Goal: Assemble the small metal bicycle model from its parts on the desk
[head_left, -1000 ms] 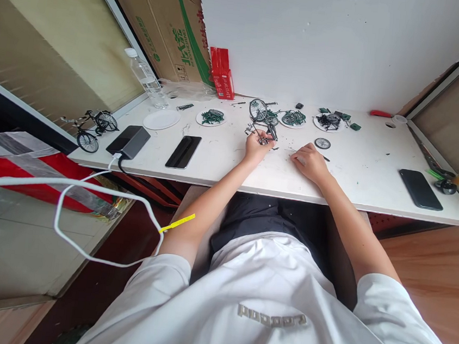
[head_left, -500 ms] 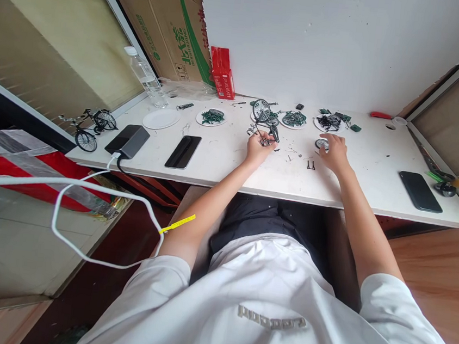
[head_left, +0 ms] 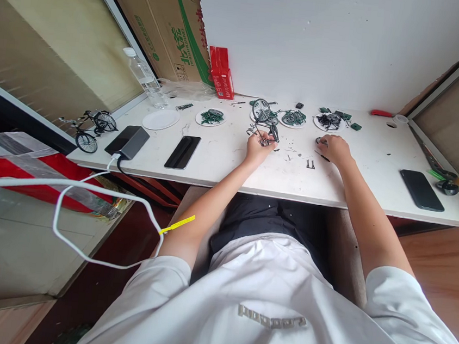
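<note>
My left hand [head_left: 258, 149] is closed around the lower part of a black model bicycle [head_left: 272, 131]. The spoked wheel [head_left: 261, 110] of this bicycle points up and away from me. To the right, my right hand [head_left: 335, 148] has its fingertips closed on a small loose wheel [head_left: 318, 140], mostly covered by the fingers. A slim dark stick [head_left: 322, 156] shows just below that hand; whether it is touched I cannot tell. Between the hands lie a small black forked part [head_left: 310, 164] and several tiny pieces [head_left: 289, 157].
Plates of dark green parts [head_left: 212, 117] and black parts [head_left: 330, 121] stand along the back. An assembled model bicycle [head_left: 88, 127], a grey power block [head_left: 127, 142] and a phone [head_left: 183, 152] are on the left; another phone [head_left: 421, 190] is on the right. A white cable [head_left: 113, 186] loops beside my left arm.
My right hand's fingers have closed in over the loose wheel, which is now more hidden and seems tilted. The slim dark stick has come into view below that hand. My left hand stays put.
</note>
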Demonstrator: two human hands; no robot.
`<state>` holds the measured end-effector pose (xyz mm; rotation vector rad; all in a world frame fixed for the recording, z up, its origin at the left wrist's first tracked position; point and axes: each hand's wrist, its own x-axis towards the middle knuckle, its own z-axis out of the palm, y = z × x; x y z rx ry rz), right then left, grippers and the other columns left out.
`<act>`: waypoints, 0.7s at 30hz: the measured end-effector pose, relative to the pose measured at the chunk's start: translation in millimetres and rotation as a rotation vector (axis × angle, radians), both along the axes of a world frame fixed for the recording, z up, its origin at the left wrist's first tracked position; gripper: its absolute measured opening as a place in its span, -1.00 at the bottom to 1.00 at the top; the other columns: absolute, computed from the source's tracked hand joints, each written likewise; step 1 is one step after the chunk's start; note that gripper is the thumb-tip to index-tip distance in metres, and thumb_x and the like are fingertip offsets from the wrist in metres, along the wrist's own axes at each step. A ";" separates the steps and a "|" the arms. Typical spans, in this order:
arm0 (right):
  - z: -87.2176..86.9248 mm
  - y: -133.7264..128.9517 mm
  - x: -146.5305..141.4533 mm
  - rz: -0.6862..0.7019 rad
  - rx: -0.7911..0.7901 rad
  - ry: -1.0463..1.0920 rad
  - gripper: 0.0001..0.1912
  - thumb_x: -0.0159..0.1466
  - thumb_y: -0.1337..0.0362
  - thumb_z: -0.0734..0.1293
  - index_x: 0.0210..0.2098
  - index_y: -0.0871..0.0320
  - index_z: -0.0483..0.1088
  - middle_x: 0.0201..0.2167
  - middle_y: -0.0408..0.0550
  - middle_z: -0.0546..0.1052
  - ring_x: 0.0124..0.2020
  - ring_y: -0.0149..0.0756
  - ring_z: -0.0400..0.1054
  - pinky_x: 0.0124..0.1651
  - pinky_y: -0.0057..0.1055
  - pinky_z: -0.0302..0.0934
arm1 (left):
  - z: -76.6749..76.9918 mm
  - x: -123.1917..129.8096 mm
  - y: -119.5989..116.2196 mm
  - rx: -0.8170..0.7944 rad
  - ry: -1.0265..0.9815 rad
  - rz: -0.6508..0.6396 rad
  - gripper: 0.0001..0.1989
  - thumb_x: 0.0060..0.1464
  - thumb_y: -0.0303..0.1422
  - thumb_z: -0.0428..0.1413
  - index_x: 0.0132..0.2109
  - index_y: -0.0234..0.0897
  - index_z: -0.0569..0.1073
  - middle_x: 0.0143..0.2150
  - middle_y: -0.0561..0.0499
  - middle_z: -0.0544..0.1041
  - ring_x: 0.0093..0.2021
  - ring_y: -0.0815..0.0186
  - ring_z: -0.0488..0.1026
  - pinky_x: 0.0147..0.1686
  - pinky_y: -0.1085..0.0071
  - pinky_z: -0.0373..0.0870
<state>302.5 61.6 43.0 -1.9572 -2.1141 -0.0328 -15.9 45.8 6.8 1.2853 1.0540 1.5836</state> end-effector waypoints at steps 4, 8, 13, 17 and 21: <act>4.5 -4.9 -6.2 -0.053 0.042 -0.010 -0.47 0.46 0.17 0.27 0.29 0.27 0.59 0.02 0.41 0.71 -0.02 0.23 0.57 0.05 -0.01 0.41 | -0.3 0.0 0.7 -0.005 -0.007 -0.004 -0.53 -0.13 -0.54 0.45 -0.23 -0.15 0.34 -0.17 -0.02 0.69 -0.14 0.24 0.68 -0.07 0.31 0.61; 11.1 -11.4 -9.2 -0.015 0.150 0.134 -0.50 0.44 0.20 0.29 0.24 0.31 0.61 -0.06 0.40 0.72 -0.04 0.24 0.60 0.08 0.05 0.45 | -0.3 0.4 1.6 -0.006 -0.045 -0.013 -0.54 -0.13 -0.58 0.43 -0.23 -0.15 0.34 -0.20 -0.01 0.69 -0.17 0.25 0.68 -0.09 0.32 0.60; 15.7 -27.1 -23.3 0.146 0.100 0.800 -0.51 0.36 -0.03 0.51 0.09 0.21 0.59 -0.18 0.18 0.73 -0.19 -0.01 0.67 -0.05 -0.05 0.61 | 0.8 1.0 0.7 -0.021 -0.059 -0.016 -0.56 -0.12 -0.59 0.41 -0.24 -0.16 0.33 -0.19 0.01 0.68 -0.19 0.27 0.68 -0.10 0.33 0.59; 16.8 -50.1 -41.5 0.277 -0.068 0.999 -0.37 0.10 -0.16 0.71 -0.06 0.15 0.64 -0.29 0.08 0.71 -0.25 -0.05 0.66 -0.14 -0.09 0.65 | 1.2 0.8 0.2 -0.016 -0.036 -0.013 -0.56 -0.12 -0.58 0.40 -0.24 -0.15 0.33 -0.18 -0.01 0.69 -0.16 0.26 0.67 -0.09 0.33 0.59; 18.8 -65.3 -53.8 0.325 -0.137 0.985 -0.34 0.10 -0.22 0.69 -0.03 0.13 0.67 -0.33 0.01 0.69 -0.34 -0.13 0.61 -0.25 -0.17 0.60 | -0.6 -0.4 1.8 -0.009 -0.022 -0.007 -0.54 -0.11 -0.58 0.42 -0.23 -0.15 0.32 -0.17 -0.03 0.70 -0.16 0.23 0.68 -0.08 0.31 0.59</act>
